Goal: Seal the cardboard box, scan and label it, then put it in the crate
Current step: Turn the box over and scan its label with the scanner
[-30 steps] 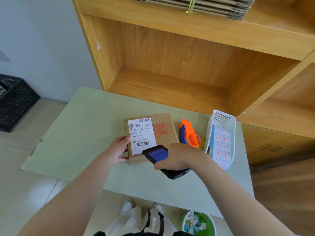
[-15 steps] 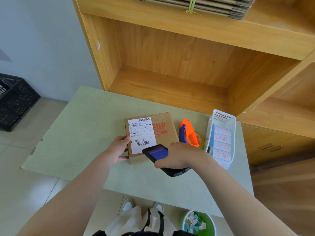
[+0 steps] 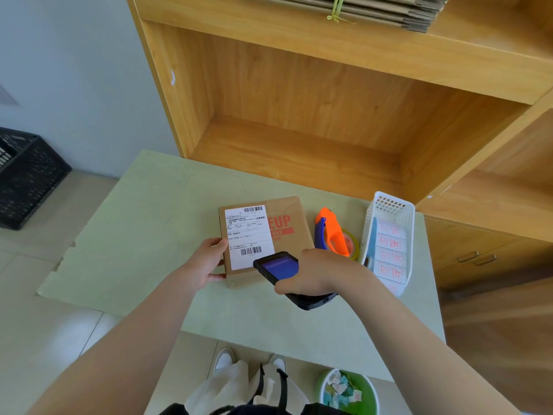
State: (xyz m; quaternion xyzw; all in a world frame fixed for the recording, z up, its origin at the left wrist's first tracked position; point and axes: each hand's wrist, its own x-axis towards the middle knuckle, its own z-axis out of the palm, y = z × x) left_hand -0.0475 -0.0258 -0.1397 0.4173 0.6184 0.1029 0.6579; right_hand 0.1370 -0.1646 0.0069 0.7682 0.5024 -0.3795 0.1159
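Cardboard box [image 3: 294, 235] lies flat on the pale green table [image 3: 155, 223], closed, with a white shipping label [image 3: 249, 236] stuck on the left part of its top; the label carries 2 barcodes, 1 near its far edge and 1 near its near edge. Red print on the box top shows beside the label.

The left hand [image 3: 206, 262] rests against the box's left side, fingers curled onto the near-left corner and thumb at the top edge, bracing it rather than lifting it. The right hand [image 3: 314, 272] is closed around a black handheld scanner [image 3: 287, 275], whose lit blue screen faces up and whose front end hangs just over the box's near edge, right below the lower barcode. The scanner does not appear to touch the box.

Just right of the box sits an orange and blue tape dispenser [image 3: 332, 233], and beyond that, a white plastic basket [image 3: 389, 211] holding a roll of labels with red characters [image 3: 390, 250]. Far left of the box, on the tiled floor against the wall, stands a black crate [image 3: 28, 181]. Behind the box rises a wooden shelving unit [image 3: 299, 115], with a tied bundle of flat cardboard [image 3: 359, 7] on its upper shelf. Nearer than the box, below the table's edge, a green bin [image 3: 348, 390] holds paper scraps.
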